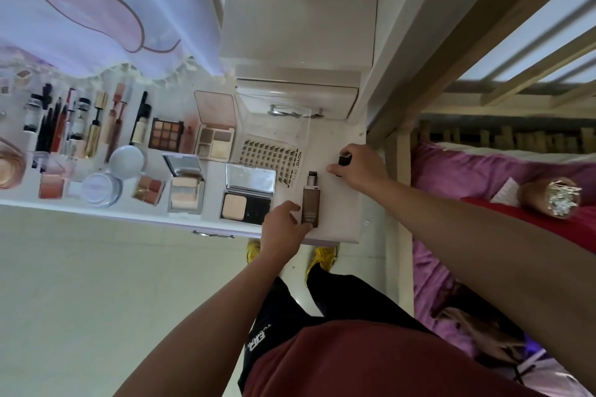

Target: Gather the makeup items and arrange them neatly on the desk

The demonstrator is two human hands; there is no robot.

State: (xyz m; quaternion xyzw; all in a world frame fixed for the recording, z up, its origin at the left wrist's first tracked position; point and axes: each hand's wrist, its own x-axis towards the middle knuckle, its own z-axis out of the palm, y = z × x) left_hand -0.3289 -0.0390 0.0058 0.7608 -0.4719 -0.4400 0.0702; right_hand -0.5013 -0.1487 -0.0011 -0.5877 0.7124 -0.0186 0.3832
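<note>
Two hands work the desk's [338,203] end: the left hand [283,222] pinches the uncapped brown bottle [310,203] lying flat; the right hand [358,167], just beyond, closes on its black cap [344,159]. Uncapped, the bottle could leak, or nudge the compact [248,193] beside it.

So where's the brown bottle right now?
In the head view, the brown bottle lies on the white desk near its right end, just right of the open powder compact, with the left hand touching its lower end.
</note>
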